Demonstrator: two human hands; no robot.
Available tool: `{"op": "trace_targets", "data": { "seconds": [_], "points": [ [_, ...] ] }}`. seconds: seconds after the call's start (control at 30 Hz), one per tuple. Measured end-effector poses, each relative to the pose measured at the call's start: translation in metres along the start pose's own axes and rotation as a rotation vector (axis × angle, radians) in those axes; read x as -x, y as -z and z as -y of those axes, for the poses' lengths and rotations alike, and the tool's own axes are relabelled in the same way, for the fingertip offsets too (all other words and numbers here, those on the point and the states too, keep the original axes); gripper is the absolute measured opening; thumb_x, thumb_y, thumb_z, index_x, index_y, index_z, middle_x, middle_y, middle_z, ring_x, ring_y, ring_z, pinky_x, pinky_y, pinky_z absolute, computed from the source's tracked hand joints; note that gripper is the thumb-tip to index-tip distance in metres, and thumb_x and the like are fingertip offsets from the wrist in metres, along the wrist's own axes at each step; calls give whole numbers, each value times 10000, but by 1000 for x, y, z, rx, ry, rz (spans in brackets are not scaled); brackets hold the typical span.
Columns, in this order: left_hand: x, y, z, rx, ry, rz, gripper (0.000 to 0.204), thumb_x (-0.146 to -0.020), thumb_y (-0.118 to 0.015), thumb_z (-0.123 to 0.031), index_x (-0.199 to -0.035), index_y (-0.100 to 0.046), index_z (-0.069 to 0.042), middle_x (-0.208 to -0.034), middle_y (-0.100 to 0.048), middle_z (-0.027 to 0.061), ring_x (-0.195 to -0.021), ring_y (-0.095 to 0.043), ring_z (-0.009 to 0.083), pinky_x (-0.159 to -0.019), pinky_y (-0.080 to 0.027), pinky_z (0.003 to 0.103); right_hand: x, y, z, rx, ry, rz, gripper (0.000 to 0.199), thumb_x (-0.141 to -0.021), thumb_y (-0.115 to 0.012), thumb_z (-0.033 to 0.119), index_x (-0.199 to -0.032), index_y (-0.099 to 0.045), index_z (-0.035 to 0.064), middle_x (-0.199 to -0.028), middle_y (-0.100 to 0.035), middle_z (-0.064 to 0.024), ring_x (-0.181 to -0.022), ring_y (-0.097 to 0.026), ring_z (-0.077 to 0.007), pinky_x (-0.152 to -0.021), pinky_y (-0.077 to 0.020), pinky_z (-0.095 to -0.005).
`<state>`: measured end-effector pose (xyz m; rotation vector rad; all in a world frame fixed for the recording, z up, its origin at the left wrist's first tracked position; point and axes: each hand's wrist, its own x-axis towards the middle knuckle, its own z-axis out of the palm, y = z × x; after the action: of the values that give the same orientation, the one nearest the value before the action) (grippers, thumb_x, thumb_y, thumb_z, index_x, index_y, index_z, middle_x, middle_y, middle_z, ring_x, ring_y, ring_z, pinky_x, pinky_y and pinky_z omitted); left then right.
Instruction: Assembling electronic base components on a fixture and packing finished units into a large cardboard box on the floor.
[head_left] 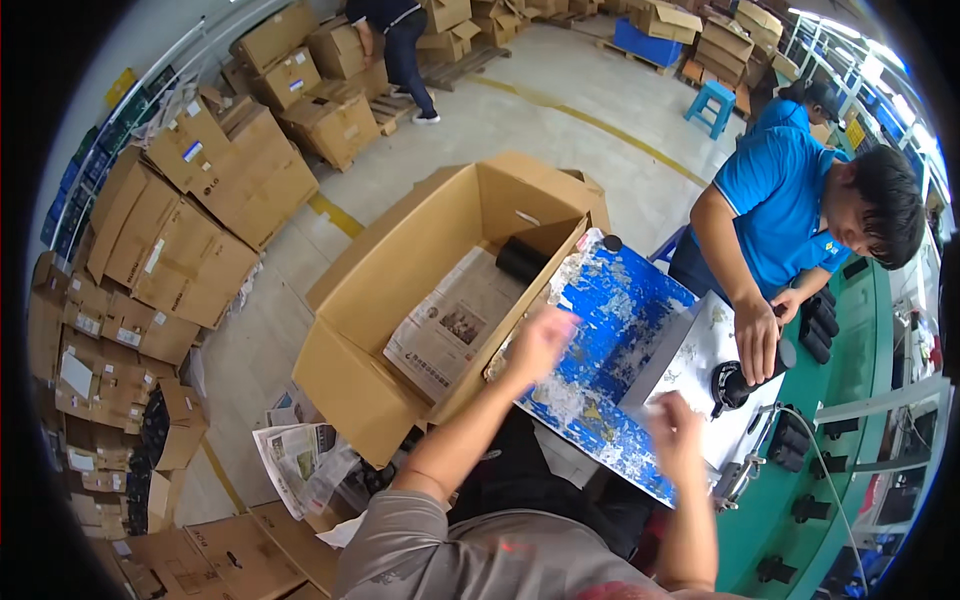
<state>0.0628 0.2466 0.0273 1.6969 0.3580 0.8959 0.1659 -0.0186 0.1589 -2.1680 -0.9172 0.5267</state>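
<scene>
My left hand (540, 340), blurred, hovers empty at the newspaper-lined carton's (400, 300) rim; my right hand's (675, 425) fingers rest loosely on the white sheet (700, 350). I should place parts gently, flat on the paper.

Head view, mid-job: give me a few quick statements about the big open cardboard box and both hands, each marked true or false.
1. The big open cardboard box is lined with newspaper. True.
2. A black cylinder lies inside the box. True.
3. The left hand grips a black cylinder. False: it looks blurred and empty, over the box's near edge.
4. The right hand rests inside the box. False: it is over the white sheet beside the worn blue board.
5. A co-worker's hand rests on a black part. True.
</scene>
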Motion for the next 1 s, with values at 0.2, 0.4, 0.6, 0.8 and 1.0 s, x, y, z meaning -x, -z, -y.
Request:
{"op": "trace_targets", "data": {
  "seconds": [0.2, 0.4, 0.6, 0.8, 1.0],
  "points": [
    [-44, 114, 201, -48, 598, -188, 395, -907, -697, -199, -1241, -594, -15, -1143, -659, 132, -1050, -622, 221, -896, -501, 325, -99, -211, -75, 151, 439, 47, 174, -798, -722, 198, -836, -614, 68, -849, -611, -140, -818, -584, -367, -734, -455, -468],
    [-72, 138, 384, -448, 594, -183, 648, -878, -715, -369, -1389, -500, -34, -1416, -494, 234, -1328, -449, 373, -1121, -355, 445, -119, -239, -95, 387, 530, 72, 234, -776, -721, 313, -811, -589, 123, -828, -530, -96, -793, -523, -312, -709, -365, -446],
    [-132, 145, 513, -572, 617, -270, 678, -917, -642, -477, -1345, -542, 39, -1332, -570, 272, -1287, -510, 393, -1086, -397, 433, -131, -239, -90, 351, 472, 152, 225, -759, -755, 324, -782, -606, 156, -794, -518, -50, -730, -495, -259, -675, -347, -417],
    [-148, 111, 517, -258, 570, -365, 266, -862, -748, -208, -1043, -705, -18, -1011, -696, 154, -937, -650, 276, -854, -484, 363, -139, -242, -100, 371, 444, 174, 249, -751, -757, 329, -829, -599, 153, -820, -526, -60, -730, -487, -268, -694, -340, -423],
    [-149, 129, 394, -491, 102, -450, 269, -808, -750, -60, -1055, -659, -5, -1144, -648, 167, -1099, -589, 357, -959, -462, 402, -130, -235, -94, 340, 483, 129, 230, -792, -735, 325, -784, -589, 147, -799, -518, -49, -761, -517, -251, -689, -350, -413]
  ]
}}
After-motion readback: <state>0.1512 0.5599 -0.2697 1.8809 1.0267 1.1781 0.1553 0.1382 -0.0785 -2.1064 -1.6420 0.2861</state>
